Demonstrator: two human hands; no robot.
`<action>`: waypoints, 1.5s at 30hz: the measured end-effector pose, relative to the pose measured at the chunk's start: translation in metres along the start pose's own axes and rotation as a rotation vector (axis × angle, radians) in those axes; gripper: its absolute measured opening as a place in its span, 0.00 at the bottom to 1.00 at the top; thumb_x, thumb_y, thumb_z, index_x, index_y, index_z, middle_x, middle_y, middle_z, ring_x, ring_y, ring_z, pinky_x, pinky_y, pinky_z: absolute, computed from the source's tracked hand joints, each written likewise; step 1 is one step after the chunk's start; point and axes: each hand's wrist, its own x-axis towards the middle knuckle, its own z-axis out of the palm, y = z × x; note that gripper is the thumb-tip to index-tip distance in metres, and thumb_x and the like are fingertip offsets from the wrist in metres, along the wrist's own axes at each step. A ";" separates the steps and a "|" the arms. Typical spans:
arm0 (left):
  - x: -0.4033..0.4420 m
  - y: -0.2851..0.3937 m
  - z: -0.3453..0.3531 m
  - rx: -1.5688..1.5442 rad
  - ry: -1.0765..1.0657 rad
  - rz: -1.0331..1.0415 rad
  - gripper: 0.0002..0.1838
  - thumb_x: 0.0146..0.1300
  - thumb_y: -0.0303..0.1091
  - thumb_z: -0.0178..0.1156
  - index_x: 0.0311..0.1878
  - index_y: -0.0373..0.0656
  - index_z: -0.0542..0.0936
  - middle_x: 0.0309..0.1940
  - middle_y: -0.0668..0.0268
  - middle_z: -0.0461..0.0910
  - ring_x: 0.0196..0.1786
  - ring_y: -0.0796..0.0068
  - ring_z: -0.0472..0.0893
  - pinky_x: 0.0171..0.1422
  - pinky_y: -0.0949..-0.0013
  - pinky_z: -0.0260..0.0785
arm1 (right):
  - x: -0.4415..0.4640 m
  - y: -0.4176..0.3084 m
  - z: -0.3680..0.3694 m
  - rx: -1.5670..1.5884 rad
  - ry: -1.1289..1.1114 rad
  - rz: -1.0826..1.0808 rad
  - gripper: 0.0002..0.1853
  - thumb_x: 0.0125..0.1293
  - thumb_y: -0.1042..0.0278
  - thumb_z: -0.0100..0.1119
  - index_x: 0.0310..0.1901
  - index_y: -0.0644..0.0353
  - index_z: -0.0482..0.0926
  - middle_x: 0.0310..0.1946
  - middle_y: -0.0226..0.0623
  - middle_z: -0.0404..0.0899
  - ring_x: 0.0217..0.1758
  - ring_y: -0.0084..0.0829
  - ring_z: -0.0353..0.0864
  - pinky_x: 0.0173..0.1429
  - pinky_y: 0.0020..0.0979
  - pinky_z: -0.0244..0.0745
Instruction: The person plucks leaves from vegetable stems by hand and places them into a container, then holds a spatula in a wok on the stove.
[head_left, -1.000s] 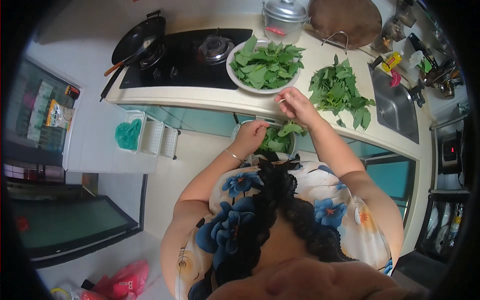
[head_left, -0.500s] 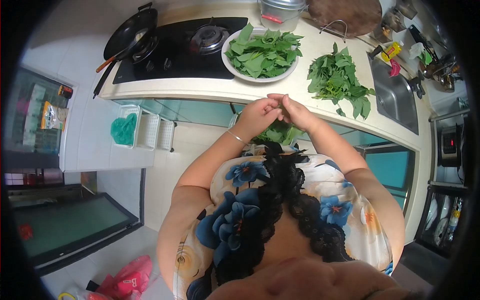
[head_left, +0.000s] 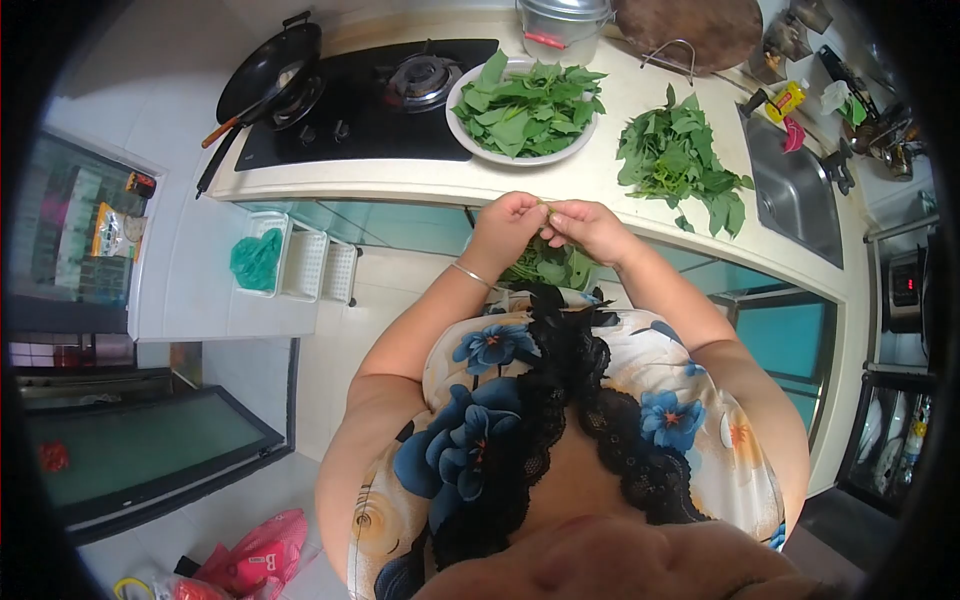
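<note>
As left hand, right hand meet, pinching stem

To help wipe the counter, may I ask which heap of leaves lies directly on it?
The heap beside the sink; the stove-side leaves sit in a bowl, the lower leaves in front of the counter.

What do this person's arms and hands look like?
They are human: the left hand and right hand have no gloves. A thin, silvery bracelet circles the left wrist; the right wrist looks unadorned. Both arms are bare, with no sleeves showing beside the pale, blue-flowered top. No cables show.
</note>
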 end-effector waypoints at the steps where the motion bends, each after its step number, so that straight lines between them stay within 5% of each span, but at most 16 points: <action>1: 0.001 0.001 -0.001 0.015 0.042 -0.005 0.06 0.58 0.29 0.57 0.35 0.36 0.76 0.26 0.72 0.76 0.27 0.87 0.72 0.32 0.83 0.65 | 0.000 -0.002 0.000 -0.088 0.051 -0.001 0.13 0.65 0.68 0.49 0.47 0.66 0.74 0.33 0.31 0.77 0.34 0.19 0.74 0.38 0.20 0.71; 7: 0.003 0.002 -0.002 -0.011 0.101 -0.089 0.06 0.58 0.30 0.58 0.36 0.38 0.77 0.26 0.73 0.76 0.26 0.88 0.70 0.31 0.84 0.64 | 0.001 -0.005 0.000 -0.166 0.295 -0.083 0.11 0.62 0.70 0.54 0.43 0.65 0.77 0.31 0.29 0.78 0.33 0.19 0.75 0.40 0.21 0.71; 11: 0.002 0.001 -0.001 -0.019 0.070 -0.032 0.08 0.58 0.31 0.58 0.38 0.38 0.78 0.26 0.74 0.76 0.26 0.88 0.70 0.31 0.84 0.64 | -0.005 -0.008 -0.001 -0.431 0.243 -0.220 0.08 0.59 0.71 0.58 0.40 0.62 0.80 0.30 0.29 0.79 0.34 0.21 0.75 0.41 0.22 0.71; 14: -0.001 0.010 0.000 0.027 0.036 0.039 0.09 0.58 0.31 0.59 0.41 0.39 0.78 0.26 0.75 0.75 0.26 0.88 0.70 0.32 0.84 0.65 | -0.006 -0.014 -0.001 -0.726 0.325 -0.422 0.06 0.54 0.73 0.61 0.35 0.58 0.81 0.30 0.31 0.80 0.35 0.27 0.76 0.42 0.26 0.71; 16: -0.003 0.017 -0.002 -0.088 0.001 -0.067 0.09 0.58 0.30 0.58 0.40 0.38 0.78 0.27 0.73 0.76 0.27 0.87 0.71 0.32 0.84 0.65 | -0.009 -0.029 0.001 -1.127 0.317 -0.761 0.08 0.48 0.78 0.61 0.33 0.59 0.81 0.29 0.33 0.78 0.34 0.30 0.75 0.42 0.28 0.70; 22: -0.001 0.020 -0.010 -0.138 -0.103 -0.254 0.08 0.58 0.30 0.57 0.38 0.37 0.77 0.28 0.70 0.77 0.27 0.85 0.72 0.31 0.83 0.65 | -0.013 -0.034 0.001 -1.161 0.348 -0.764 0.08 0.45 0.75 0.62 0.30 0.54 0.81 0.27 0.30 0.78 0.35 0.33 0.74 0.42 0.32 0.69; 38: -0.001 0.013 -0.001 0.048 -0.078 -0.192 0.07 0.56 0.29 0.56 0.37 0.37 0.76 0.26 0.72 0.76 0.27 0.87 0.71 0.32 0.83 0.65 | -0.023 -0.030 0.006 -1.348 0.365 -0.855 0.10 0.43 0.75 0.61 0.30 0.51 0.81 0.27 0.26 0.77 0.36 0.31 0.73 0.44 0.33 0.65; 45: 0.002 0.013 0.004 -0.159 -0.116 -0.215 0.05 0.57 0.29 0.54 0.35 0.39 0.74 0.25 0.72 0.74 0.26 0.86 0.69 0.32 0.82 0.63 | -0.019 -0.010 0.004 -0.877 0.367 -0.605 0.04 0.57 0.75 0.57 0.33 0.60 0.80 0.29 0.34 0.77 0.30 0.24 0.74 0.36 0.23 0.69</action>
